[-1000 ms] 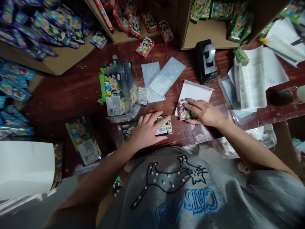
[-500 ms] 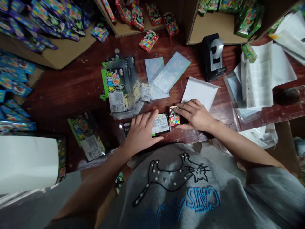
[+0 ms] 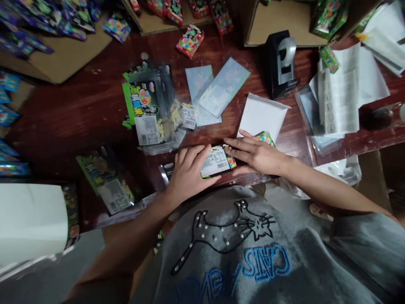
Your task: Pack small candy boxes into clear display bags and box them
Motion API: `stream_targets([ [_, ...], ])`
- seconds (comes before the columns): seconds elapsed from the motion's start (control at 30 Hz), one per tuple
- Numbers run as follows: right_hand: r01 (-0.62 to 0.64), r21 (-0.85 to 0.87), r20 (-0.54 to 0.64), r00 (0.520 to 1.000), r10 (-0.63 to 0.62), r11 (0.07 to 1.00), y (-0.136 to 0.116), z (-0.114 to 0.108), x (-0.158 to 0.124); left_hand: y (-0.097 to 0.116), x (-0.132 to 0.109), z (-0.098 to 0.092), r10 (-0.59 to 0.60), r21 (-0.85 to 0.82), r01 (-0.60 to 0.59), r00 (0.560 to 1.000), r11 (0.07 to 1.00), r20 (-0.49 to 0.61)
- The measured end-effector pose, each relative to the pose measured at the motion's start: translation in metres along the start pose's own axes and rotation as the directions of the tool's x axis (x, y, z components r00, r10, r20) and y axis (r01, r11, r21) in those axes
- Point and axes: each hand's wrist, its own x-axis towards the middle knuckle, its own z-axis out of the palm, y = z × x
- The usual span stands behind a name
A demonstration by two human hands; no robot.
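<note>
A black printed packet with a white label (image 3: 217,161) lies flat at the table's near edge. My left hand (image 3: 193,172) holds it down, thumb along the lower side and fingers along the upper side. At the packet's right end, a small red box (image 3: 232,162) shows only in part, covered by the packet and my right fingers. My right hand (image 3: 257,155) grips this box from the right, its fingers stretched over the top. Behind that hand's knuckles, a small green box (image 3: 265,137) peeks out on a white sheet (image 3: 262,114).
Beyond my hands lie a stack of clear-and-black packets (image 3: 148,109), two pale printed cards (image 3: 223,90) and a black tape dispenser (image 3: 280,67). Another packet (image 3: 107,181) is at left. Cardboard boxes (image 3: 82,55) of small candy-coloured boxes line the back. Papers (image 3: 341,93) lie right.
My right hand and the red box have come closer against the packet, whose end now covers part of the box. A green box now shows behind my right hand. The view has shifted slightly.
</note>
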Motion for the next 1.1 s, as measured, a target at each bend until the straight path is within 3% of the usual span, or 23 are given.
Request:
stream_targets([
  [0.13, -0.21, -0.061, -0.025, 0.978, 0.208, 0.976, 0.023, -0.029, -0.036, -0.003, 0.003, 0.006, -0.098, 0.05, 0.099, 0.995, 0.994, -0.005],
  [0.2, -0.297, -0.129, 0.026, 0.953, 0.303, 0.946, 0.04, -0.045, -0.06, -0.007, 0.005, 0.007, -0.099, 0.067, 0.098, 0.995, 0.993, 0.014],
  [0.33, -0.281, -0.149, 0.178, 0.936, 0.305, 0.948, 0.059, -0.054, -0.082, -0.005, 0.014, 0.001, -0.043, 0.062, 0.039, 0.997, 0.997, 0.065],
  [0.4, -0.245, -0.118, 0.15, 0.953, 0.261, 0.962, 0.055, -0.05, -0.074, 0.005, 0.018, -0.006, -0.055, 0.033, 0.053, 0.996, 0.998, 0.071],
  [0.57, -0.173, -0.054, -0.049, 0.984, 0.17, 0.984, 0.031, -0.049, -0.031, 0.03, 0.028, -0.014, -0.146, -0.095, 0.145, 0.989, 0.985, -0.002],
  [0.67, -0.118, -0.058, -0.018, 0.993, 0.117, 0.991, 0.025, -0.057, -0.011, 0.033, 0.034, -0.012, -0.228, -0.181, 0.226, 0.974, 0.957, 0.013],
  [0.77, -0.105, -0.033, 0.059, 0.993, 0.106, 0.994, 0.026, -0.071, 0.003, 0.028, 0.045, -0.013, -0.253, -0.422, 0.273, 0.962, 0.865, 0.104],
  [0.9, -0.103, 0.084, 0.184, 0.979, 0.087, 0.991, 0.039, -0.095, 0.018, 0.023, 0.064, -0.017, -0.185, -0.771, 0.292, 0.956, 0.566, 0.226],
  [1.0, -0.1, 0.116, 0.181, 0.98, 0.078, 0.988, 0.056, -0.113, 0.025, 0.017, 0.072, -0.019, -0.171, -0.853, 0.25, 0.967, 0.459, 0.191],
  [1.1, -0.129, 0.123, 0.068, 0.99, 0.121, 0.984, 0.07, -0.122, 0.028, 0.009, 0.072, -0.019, -0.128, -0.894, 0.152, 0.986, 0.421, 0.107],
])
